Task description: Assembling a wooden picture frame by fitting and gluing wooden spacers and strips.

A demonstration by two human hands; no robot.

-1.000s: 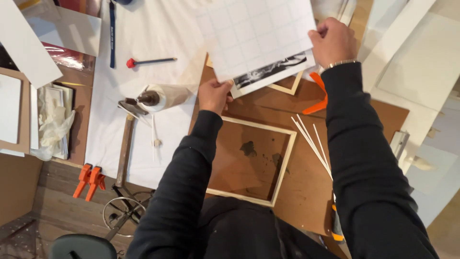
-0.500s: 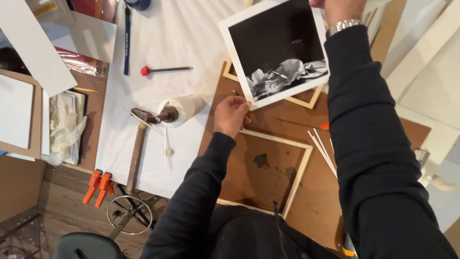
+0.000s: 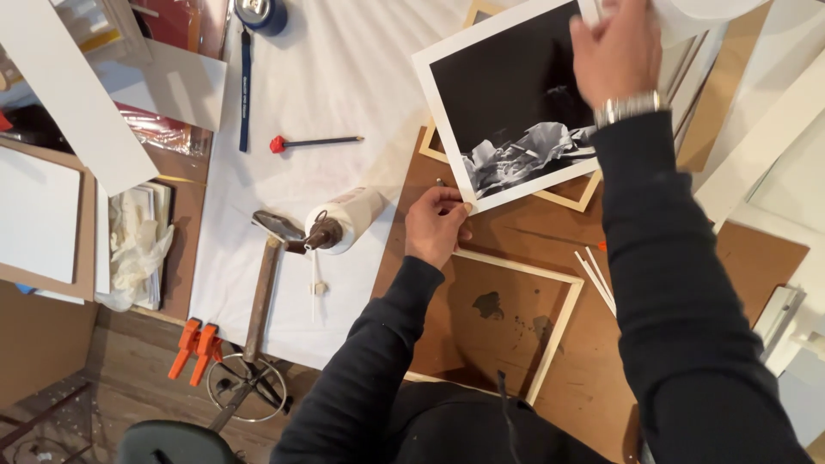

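My left hand pinches the near corner of a black-and-white photographic print with a white border. My right hand, with a metal watch on the wrist, holds the print's far right side near the top of the view. The print hangs tilted over a pale wooden frame on a brown board. A second, larger wooden frame lies on the board just below my left hand. Thin white sticks lie to its right.
A white glue bottle and a hammer lie on white paper at left. A red-tipped pencil, a blue strap, orange clamps, a white panel and white boards surround the work area.
The sheet was turned over from its white gridded back to the picture side. Both hands have drawn the print nearer, and my left hand has moved from the frame to the print's corner.
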